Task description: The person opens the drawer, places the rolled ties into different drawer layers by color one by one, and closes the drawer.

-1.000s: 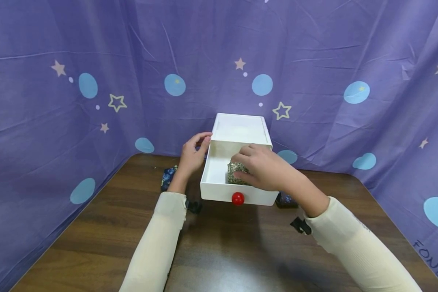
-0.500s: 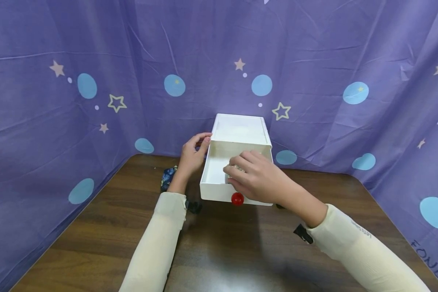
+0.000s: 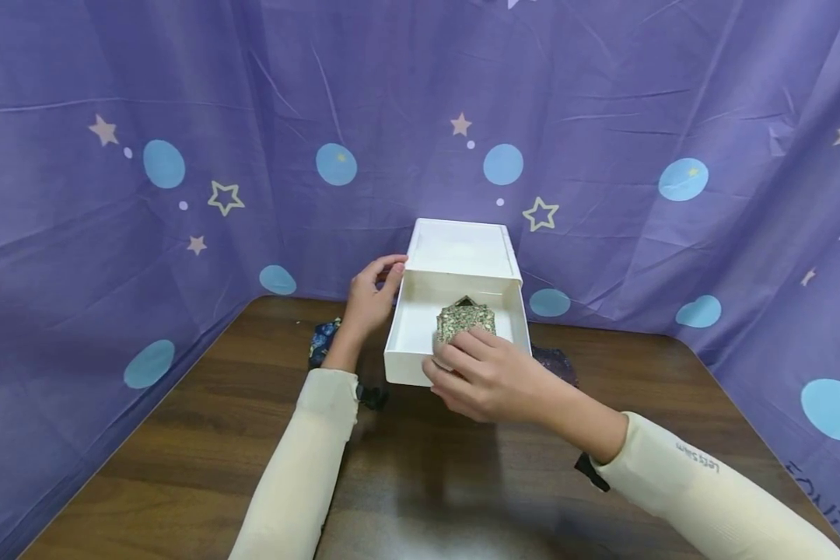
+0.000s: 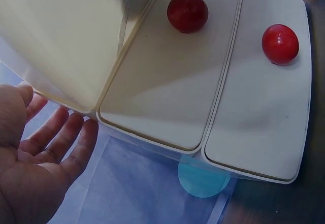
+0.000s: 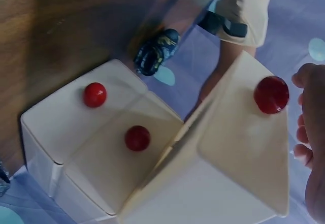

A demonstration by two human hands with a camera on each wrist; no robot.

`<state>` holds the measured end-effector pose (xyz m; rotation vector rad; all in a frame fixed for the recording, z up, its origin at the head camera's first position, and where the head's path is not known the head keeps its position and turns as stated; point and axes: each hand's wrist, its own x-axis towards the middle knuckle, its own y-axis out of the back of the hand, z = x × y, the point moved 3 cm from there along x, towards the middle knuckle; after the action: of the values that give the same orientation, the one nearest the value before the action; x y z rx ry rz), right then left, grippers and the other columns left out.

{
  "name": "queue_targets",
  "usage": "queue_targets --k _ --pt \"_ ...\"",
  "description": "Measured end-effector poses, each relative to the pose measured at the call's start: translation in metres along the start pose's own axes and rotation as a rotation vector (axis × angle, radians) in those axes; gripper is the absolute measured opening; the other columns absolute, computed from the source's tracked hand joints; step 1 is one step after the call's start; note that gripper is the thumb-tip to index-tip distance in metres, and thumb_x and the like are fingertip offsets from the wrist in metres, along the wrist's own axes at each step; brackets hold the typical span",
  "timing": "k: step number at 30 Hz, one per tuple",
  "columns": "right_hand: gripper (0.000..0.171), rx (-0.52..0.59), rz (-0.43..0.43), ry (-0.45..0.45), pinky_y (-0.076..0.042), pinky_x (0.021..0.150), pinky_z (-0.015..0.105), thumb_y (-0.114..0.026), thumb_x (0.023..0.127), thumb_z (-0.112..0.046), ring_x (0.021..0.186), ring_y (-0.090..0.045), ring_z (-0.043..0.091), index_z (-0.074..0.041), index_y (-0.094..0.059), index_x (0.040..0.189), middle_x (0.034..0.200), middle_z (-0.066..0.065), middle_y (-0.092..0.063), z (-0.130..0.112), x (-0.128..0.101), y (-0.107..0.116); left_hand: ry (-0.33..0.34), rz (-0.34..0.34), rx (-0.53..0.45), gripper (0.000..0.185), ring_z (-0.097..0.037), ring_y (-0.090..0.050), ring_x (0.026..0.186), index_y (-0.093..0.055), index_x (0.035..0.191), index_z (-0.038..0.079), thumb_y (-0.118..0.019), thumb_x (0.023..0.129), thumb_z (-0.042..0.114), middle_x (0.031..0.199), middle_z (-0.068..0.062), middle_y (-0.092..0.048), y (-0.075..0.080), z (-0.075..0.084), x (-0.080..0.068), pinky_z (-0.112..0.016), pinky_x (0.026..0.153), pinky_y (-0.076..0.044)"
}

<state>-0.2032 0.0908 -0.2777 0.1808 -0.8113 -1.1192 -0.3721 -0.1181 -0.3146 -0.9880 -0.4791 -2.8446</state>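
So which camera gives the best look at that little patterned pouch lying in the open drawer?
The head view. It looks down into the pulled-out top drawer, where the green patterned pouch lies, the right hand at the drawer's front edge just before it. Both wrist views show only drawer fronts and red knobs; the pouch is hidden in them.

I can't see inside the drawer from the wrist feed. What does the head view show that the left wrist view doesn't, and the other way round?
Only the head view shows the patterned pouch lying inside the open top drawer, and the right hand at its front. Only the left wrist view shows two shut lower drawers, each with a red knob. Both show the left hand at the white cabinet's side.
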Motion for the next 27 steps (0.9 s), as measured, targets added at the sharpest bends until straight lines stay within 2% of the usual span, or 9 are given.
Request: queue_targets --k 6,10,15,18,27 --pt "0.026 -0.044 0.025 0.075 -0.054 0.07 0.031 -0.056 0.097 -0.019 0.082 -0.061 0.021 -0.002 -0.071 0.109 0.098 0.008 -0.066 -0.008 -0.008 -0.005 -0.001 -0.001 0.009 0.037 -0.027 -0.065 0.109 -0.069 0.13 0.011 -0.056 0.106 0.037 0.122 -0.011 -0.069 0.0 -0.002 0.0 -0.048 0.092 -0.054" --pt "0.025 -0.046 0.055 0.086 -0.052 0.068 0.031 -0.055 0.098 -0.017 0.08 -0.059 0.021 -0.002 -0.072 0.107 0.097 0.009 -0.065 -0.011 -0.013 -0.008 -0.006 0.0 0.008 0.037 -0.027 -0.065 0.109 -0.069 0.13 0.012 -0.056 0.106 0.037 0.121 -0.011 -0.069 -0.001 -0.001 0.0 -0.047 0.091 -0.055" --pt "0.023 -0.061 0.047 0.089 -0.051 0.067 0.03 -0.053 0.101 -0.012 0.083 -0.06 0.021 -0.002 -0.072 0.107 0.098 0.01 -0.065 -0.015 -0.019 -0.011 -0.006 0.0 -0.002 0.036 -0.027 -0.065 0.108 -0.069 0.13 0.011 -0.057 0.106 0.036 0.123 -0.011 -0.069 -0.001 -0.002 0.001 -0.047 0.09 -0.056" --pt "0.024 -0.093 0.035 0.117 -0.052 0.068 0.029 -0.05 0.101 -0.008 0.085 -0.062 0.021 -0.002 -0.072 0.108 0.1 0.011 -0.066 -0.016 -0.023 -0.013 -0.006 0.001 -0.004 0.036 -0.027 -0.065 0.108 -0.07 0.129 0.01 -0.058 0.106 0.035 0.122 -0.012 -0.069 -0.001 -0.001 0.001 -0.046 0.09 -0.056" --pt "0.027 -0.143 0.042 0.156 -0.055 0.074 0.03 -0.047 0.103 -0.009 0.091 -0.066 0.023 -0.004 -0.073 0.109 0.104 0.012 -0.068 -0.018 -0.032 -0.018 -0.003 0.0 -0.006 0.035 -0.027 -0.065 0.108 -0.069 0.129 0.009 -0.057 0.107 0.033 0.12 -0.012 -0.069 -0.001 -0.002 0.001 -0.046 0.091 -0.055"
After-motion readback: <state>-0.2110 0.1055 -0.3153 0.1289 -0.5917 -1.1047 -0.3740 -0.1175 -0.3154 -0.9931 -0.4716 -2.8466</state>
